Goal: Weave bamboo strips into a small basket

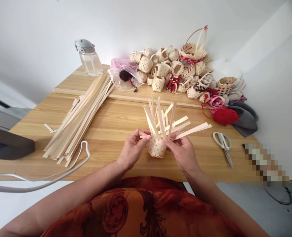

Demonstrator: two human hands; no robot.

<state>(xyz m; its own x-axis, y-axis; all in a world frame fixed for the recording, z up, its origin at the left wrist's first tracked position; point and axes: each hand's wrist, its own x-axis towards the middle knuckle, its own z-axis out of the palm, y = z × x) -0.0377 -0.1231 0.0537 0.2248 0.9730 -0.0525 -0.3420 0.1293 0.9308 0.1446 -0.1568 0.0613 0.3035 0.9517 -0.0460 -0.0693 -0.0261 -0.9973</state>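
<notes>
Between my hands, near the table's front edge, is a small woven basket (156, 147) of pale flat strips. Its rounded woven base faces me, and several loose strip ends (161, 118) fan out from its top. With thumb and fingers, my left hand (134, 148) pinches the basket's left side, where a short strip end sticks out. My right hand (182, 149) is closed on the right side, its thumb pressed at the base of the strips. Some strips run out past the right fingers. The far side of the basket is hidden.
A bundle of loose strips (79, 121) lies on the left of the wooden table (118, 113). Scissors (223, 144) rest at right. Behind are a pile of small finished baskets (162, 67), a plastic bag (126, 74), red yarn (226, 116) and a water bottle (89, 59). A white cable (83, 161) curves at left.
</notes>
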